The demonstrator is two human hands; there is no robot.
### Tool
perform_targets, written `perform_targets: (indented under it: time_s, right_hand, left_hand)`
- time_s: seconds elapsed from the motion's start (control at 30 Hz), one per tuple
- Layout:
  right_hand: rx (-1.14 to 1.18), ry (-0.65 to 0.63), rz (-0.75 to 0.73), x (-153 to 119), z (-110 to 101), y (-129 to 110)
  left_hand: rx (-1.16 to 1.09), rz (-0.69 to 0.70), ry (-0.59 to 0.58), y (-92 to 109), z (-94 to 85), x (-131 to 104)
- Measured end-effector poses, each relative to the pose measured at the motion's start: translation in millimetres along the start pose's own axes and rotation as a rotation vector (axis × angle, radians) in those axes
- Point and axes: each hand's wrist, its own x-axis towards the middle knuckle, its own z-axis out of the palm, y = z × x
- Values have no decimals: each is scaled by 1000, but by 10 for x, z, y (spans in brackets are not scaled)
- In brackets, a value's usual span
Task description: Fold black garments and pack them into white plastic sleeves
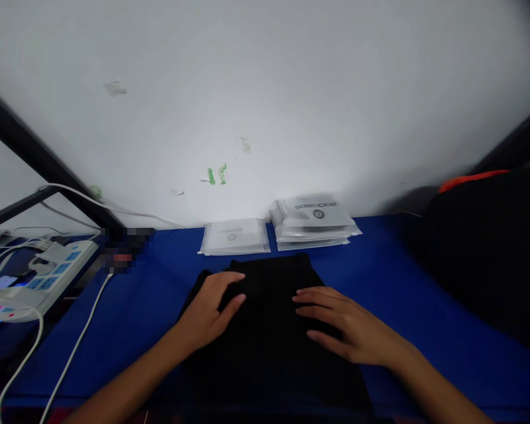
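Note:
A black piece of cloth (265,347), perhaps a garment, lies spread on the blue table surface in front of me. My left hand (209,309) rests on its left side with thumb and fingers apart. On the right side of the cloth lies my right hand (342,324), its fingers stretched out and spread. Neither hand grips anything. Just beyond the far edge of the cloth are a flat white plastic pouch (235,237) and, to its right, a stack of clear and white zip pouches (315,221) with printed lettering.
At the left, a white power strip (55,274) with plugs and a white cable (82,341) borders the blue table (406,347). A large black object (490,253) with an orange edge stands at the right. Behind everything rises a white wall (291,94).

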Motion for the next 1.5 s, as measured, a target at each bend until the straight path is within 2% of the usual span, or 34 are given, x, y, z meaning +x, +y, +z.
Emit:
perform_targets:
  time_s: [0.07, 0.1, 0.17, 0.27, 0.47, 0.53, 0.63, 0.7, 0.77, 0.8, 0.83, 0.93, 1.0, 1.13, 1.3, 1.4, 1.5]
  right_hand:
    - [-9, 9, -3, -2, 1, -5]
    - [-16, 17, -6, -2, 1, -8]
    - [-31, 47, -15, -4, -3, -13]
    - [-40, 122, -23, -9, -14, -13]
    - [-39, 178, -23, -24, -34, 17]
    - [-41, 184, -25, -28, -39, 27]
    - [-42, 191, -24, -30, -48, 33]
    - [-34, 192, -22, -28, -55, 32]
    - [-24, 190, -17, -26, -60, 31]
    - [-20, 186, -16, -25, -62, 30]
    - [-18, 180, -13, -26, -62, 31]
    - [-23, 163, -9, -27, -59, 34]
    - [-24, 162, -10, -27, -56, 36]
    - [-3, 177, -16, -14, -56, 19]
    - [55, 165, -21, 28, -84, -42]
    - [64, 151, -42, 66, -107, -85]
    - [26, 167, -32, 127, -114, -137]
  left_hand:
    - [52, -136, 163, -100, -62, -91]
    - [86, -194, 187, -150, -82, -132]
    - [127, -270, 121, -232, -90, -196]
    - [131, -299, -7, -285, -39, -225]
    - [169, -336, -58, -277, 84, -102]
    - [144, -343, -19, -272, 72, -67]
    - [70, -309, 127, -232, -3, -30]
    - [20, -248, 251, -172, -60, 1]
    - [-16, -155, 300, -90, -90, 44]
    - [-30, -101, 256, -44, -88, 69]
    - [-39, -40, 158, 4, -75, 95]
    - [8, 135, -260, 138, 13, 170]
    - [96, 202, -409, 209, 72, 214]
    - [208, 257, -455, 272, 92, 286]
    - [251, 283, -462, 235, 74, 333]
    - [293, 307, -414, 202, 115, 347]
    - [216, 318, -278, 201, 138, 376]
